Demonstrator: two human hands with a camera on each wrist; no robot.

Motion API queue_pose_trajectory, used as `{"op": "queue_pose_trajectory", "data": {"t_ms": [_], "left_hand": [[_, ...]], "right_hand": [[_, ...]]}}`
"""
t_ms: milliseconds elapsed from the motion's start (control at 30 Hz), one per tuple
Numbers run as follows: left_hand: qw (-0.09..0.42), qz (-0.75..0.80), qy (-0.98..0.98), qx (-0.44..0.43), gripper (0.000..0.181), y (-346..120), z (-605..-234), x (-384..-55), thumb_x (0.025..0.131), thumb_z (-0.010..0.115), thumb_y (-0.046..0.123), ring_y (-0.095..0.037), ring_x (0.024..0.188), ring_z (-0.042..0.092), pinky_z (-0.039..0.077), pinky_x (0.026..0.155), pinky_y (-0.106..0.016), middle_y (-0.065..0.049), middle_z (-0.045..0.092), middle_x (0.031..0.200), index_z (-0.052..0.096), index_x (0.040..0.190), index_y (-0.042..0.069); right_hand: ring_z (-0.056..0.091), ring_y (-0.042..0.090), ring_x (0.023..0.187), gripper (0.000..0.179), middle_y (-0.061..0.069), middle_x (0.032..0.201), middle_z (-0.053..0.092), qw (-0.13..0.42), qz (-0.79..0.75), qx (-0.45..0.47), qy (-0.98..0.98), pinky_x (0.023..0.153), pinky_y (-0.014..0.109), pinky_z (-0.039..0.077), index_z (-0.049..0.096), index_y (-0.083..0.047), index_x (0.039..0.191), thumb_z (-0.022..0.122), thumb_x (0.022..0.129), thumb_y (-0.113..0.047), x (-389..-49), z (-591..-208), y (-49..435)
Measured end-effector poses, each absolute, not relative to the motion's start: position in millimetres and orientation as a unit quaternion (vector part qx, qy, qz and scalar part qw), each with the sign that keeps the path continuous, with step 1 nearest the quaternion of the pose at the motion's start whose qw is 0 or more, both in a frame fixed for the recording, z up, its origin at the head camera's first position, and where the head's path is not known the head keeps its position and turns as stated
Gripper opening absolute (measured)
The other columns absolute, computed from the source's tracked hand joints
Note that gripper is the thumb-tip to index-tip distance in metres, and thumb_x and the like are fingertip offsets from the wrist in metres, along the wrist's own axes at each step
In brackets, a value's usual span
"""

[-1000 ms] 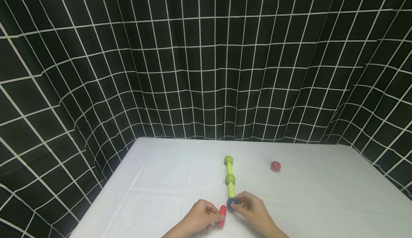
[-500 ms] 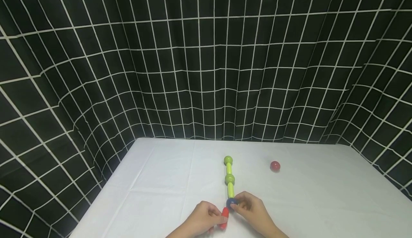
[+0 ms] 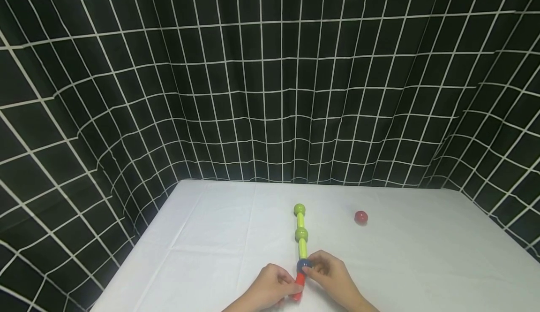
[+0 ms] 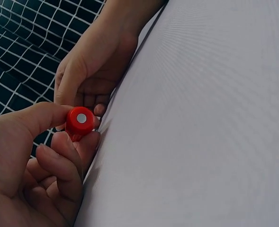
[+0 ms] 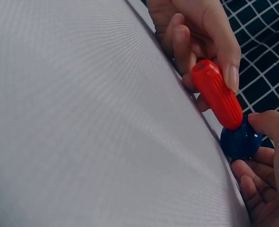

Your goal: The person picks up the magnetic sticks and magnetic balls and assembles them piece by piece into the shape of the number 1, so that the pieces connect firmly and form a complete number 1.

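In the head view a straight chain lies on the white table: a green ball (image 3: 299,209), a yellow-green rod (image 3: 300,220), a second green ball (image 3: 301,234), another yellow-green rod (image 3: 303,248) and a blue ball (image 3: 303,265). My right hand (image 3: 333,277) pinches the blue ball from the right. My left hand (image 3: 270,286) holds a red ribbed rod (image 5: 218,94) between thumb and fingers. The rod's far end touches the blue ball (image 5: 241,138) in the right wrist view. A pale round spot marks the near end of the red rod (image 4: 80,121) in the left wrist view.
A red ball (image 3: 361,217) sits apart on the white table (image 3: 202,237), right of the chain. A dark curtain with a white grid (image 3: 270,77) surrounds the table at the back and both sides.
My left hand has moved right with the red rod, bringing its end from beside the blue ball to against it. The right hand and the chain have stayed in place.
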State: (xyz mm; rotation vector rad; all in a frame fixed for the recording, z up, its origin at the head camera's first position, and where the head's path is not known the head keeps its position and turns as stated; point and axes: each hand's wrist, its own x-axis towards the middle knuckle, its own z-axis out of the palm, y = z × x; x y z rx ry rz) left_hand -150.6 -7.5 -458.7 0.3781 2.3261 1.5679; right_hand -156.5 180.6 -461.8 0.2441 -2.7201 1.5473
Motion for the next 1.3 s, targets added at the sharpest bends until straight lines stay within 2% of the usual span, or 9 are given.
{"op": "queue_pose_trajectory", "data": {"t_ms": [200, 700, 1033, 1300], "left_hand": [[0.156, 0.549, 0.811, 0.131, 0.019, -5.7, -460.2, -150.4, 0.077, 0.072, 0.023, -0.005, 0.038, 0.044, 0.034, 0.04, -0.014, -0.001, 0.06, 0.052, 0.067, 0.072, 0.006], [0.153, 0.564, 0.801, 0.131, 0.025, 3.3, -461.2, -149.1, 0.077, 0.074, 0.031, -0.002, 0.035, 0.039, 0.03, 0.037, -0.013, 0.009, 0.049, 0.043, 0.067, 0.067, 0.01], [0.155, 0.574, 0.79, 0.151, 0.025, 8.8, -462.6, -150.8, 0.077, 0.073, 0.028, -0.001, 0.035, 0.041, 0.032, 0.038, -0.013, 0.003, 0.057, 0.047, 0.068, 0.067, 0.006], [0.156, 0.571, 0.793, 0.147, 0.024, 8.9, -461.1, -150.3, 0.077, 0.074, 0.027, 0.0, 0.034, 0.04, 0.031, 0.037, -0.012, 0.004, 0.058, 0.048, 0.069, 0.067, 0.006]], "right_hand": [[0.052, 0.004, 0.059, 0.037, -0.001, 0.076, 0.062, -0.007, 0.5, 0.077, -0.863, 0.055, 0.018, 0.047, 0.06, -0.004, 0.1, 0.071, 0.08, -0.033, -155.5, -460.8, 180.6], [0.053, 0.004, 0.06, 0.035, 0.0, 0.081, 0.064, -0.005, 0.498, 0.075, -0.864, 0.054, 0.019, 0.047, 0.061, -0.005, 0.099, 0.071, 0.08, -0.033, -156.5, -461.6, 180.2], [0.053, 0.005, 0.061, 0.034, 0.0, 0.083, 0.065, -0.006, 0.494, 0.071, -0.867, 0.054, 0.019, 0.047, 0.061, -0.006, 0.098, 0.071, 0.08, -0.033, -156.4, -460.7, 179.1], [0.053, 0.005, 0.061, 0.034, -0.001, 0.084, 0.065, -0.009, 0.491, 0.069, -0.868, 0.054, 0.019, 0.047, 0.061, -0.006, 0.098, 0.071, 0.08, -0.033, -156.6, -461.3, 179.3]]}}
